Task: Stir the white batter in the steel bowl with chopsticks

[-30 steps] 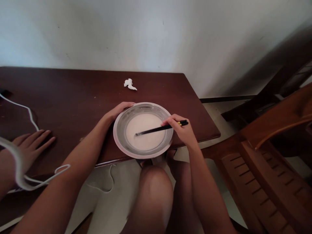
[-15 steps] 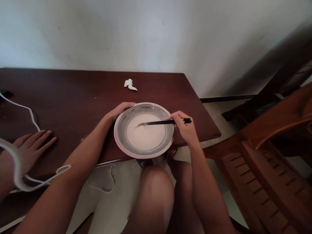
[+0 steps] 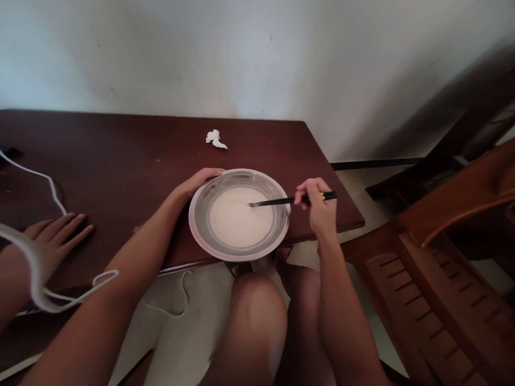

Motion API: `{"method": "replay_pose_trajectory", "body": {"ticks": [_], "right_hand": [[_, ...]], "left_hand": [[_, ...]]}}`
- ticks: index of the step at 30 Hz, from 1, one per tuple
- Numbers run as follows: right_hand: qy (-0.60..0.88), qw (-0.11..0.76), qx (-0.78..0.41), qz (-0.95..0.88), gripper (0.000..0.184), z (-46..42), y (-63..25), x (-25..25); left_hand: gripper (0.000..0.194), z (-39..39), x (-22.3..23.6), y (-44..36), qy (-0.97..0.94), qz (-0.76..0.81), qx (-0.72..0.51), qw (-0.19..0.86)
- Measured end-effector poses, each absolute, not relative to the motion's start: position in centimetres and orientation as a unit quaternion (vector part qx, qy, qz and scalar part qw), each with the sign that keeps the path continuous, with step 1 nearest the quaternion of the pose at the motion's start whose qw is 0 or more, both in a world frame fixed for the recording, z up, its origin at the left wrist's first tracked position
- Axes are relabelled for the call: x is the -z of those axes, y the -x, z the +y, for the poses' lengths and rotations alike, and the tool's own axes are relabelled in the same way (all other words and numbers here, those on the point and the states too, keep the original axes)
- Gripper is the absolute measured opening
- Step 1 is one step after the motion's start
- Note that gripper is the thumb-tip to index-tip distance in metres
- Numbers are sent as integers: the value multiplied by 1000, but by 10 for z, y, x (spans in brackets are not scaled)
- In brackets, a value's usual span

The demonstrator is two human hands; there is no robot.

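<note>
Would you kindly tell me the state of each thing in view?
Metal bowl: uncovered, partly filled
Whitish liquid: in the bowl
Chopsticks: close together, tips at the liquid
Left hand: against the bowl's rim
Right hand: closed on the chopsticks
Tissue: crumpled, on the table
Other person's hand: resting on the table
White cables: curved, slack

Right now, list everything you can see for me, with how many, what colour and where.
Bowl: one, silver, at the table's near edge
Liquid: one pool, whitish, in the bowl
Chopsticks: apparently two, black with yellow, over the bowl
Crumpled tissue: one, white, beyond the bowl
Table: one, dark reddish brown
Cables: several, white, left side and below the table
Dark object: one, unclear, left edge
Wall: pale, behind
Chair: at least one, brown, right
Floor: pale, below
Another person's hand: one, left
Left hand: one, at the bowl's rim
Right hand: one, holding chopsticks
Legs: two, below
</note>
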State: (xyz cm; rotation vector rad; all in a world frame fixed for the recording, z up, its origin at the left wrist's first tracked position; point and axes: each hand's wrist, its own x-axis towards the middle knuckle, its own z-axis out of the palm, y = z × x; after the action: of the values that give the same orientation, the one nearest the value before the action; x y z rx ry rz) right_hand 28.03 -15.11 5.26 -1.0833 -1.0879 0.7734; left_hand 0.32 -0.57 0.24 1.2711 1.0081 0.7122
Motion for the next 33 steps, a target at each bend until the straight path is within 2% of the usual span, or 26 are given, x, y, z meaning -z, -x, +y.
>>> {"method": "replay_pose_trajectory", "body": {"ticks": [3,6,9,12,14,18,20,25,30,33], "right_hand": [[463,679,-341,-456,44,-153,-283,-51],[422,635,-423,-490,40,-155,-270,-50],[420,595,-426,-536,33,-155,-263,-51],[443,642,-374,-501,31,-157,-272,-52],[442,666,-381,-465,33,-158,-278,-53],[438,590,-458,-501,33,-158,-270,-54],[451,562,-451,-527,33,-156,-266,-54],[510,642,-351,-452,32,-155,-280,-54],[489,557,-436,-510,34,-157,-273,-53],[488,557,-405,-536,33,-154,-271,-55]], "left_hand": [[37,0,0,-2,-558,440,-296,638],[35,3,2,-2,-556,440,-291,642],[35,4,3,-1,-551,440,-302,641],[36,7,5,0,-554,447,-284,642],[39,10,6,0,-558,450,-276,640],[42,13,9,2,-567,447,-271,637],[42,12,9,2,-568,442,-274,638],[44,10,7,1,-575,443,-272,632],[44,11,8,2,-578,444,-271,629],[41,12,10,3,-563,437,-275,645]]}}
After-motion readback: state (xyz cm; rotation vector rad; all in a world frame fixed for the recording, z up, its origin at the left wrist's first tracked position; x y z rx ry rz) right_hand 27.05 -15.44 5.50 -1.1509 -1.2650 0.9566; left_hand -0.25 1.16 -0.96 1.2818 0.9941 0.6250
